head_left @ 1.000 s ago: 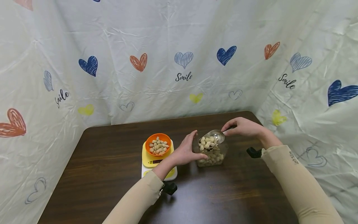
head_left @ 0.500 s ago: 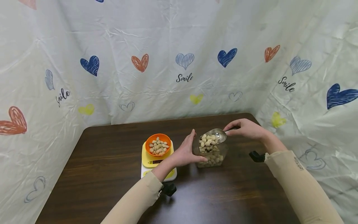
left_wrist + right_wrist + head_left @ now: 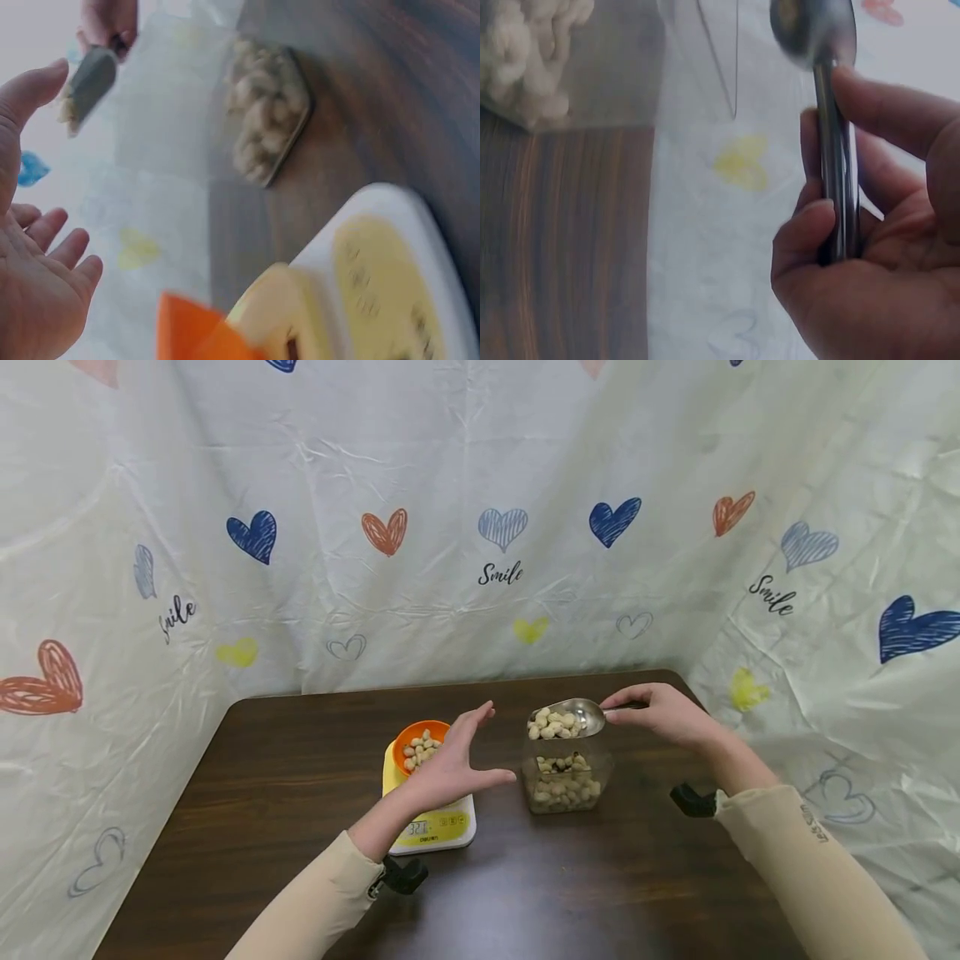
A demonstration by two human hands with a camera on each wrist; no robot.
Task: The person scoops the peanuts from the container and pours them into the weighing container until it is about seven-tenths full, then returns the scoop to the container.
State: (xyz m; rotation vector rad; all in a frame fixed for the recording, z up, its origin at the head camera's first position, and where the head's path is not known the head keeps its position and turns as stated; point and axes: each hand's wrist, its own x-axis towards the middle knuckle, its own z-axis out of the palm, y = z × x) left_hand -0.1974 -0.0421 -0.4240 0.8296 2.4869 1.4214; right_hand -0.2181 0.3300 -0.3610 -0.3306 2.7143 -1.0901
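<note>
My right hand (image 3: pixel 663 714) grips the handle of a metal scoop (image 3: pixel 590 717), its fingers curled round it in the right wrist view. Peanuts in their shells (image 3: pixel 553 724) fill the scoop, which is raised above a clear container (image 3: pixel 602 768) with more peanuts at its bottom. My left hand (image 3: pixel 442 768), thumb and fingers spread apart, holds nothing. It is to the left of the container and, in the head view, covers part of an orange bowl (image 3: pixel 405 737) of peanuts. Under that bowl stands a yellow and white kitchen scale (image 3: pixel 450 827), its display reading what looks like 321.
All of this stands on a dark wooden table (image 3: pixel 300 793). A white curtain (image 3: pixel 420 610) printed with hearts and "Smile" hangs behind the table and at its sides.
My left hand has let go of the container and moved left, toward the bowl and scale. My right hand has lifted the loaded scoop up out of the container.
</note>
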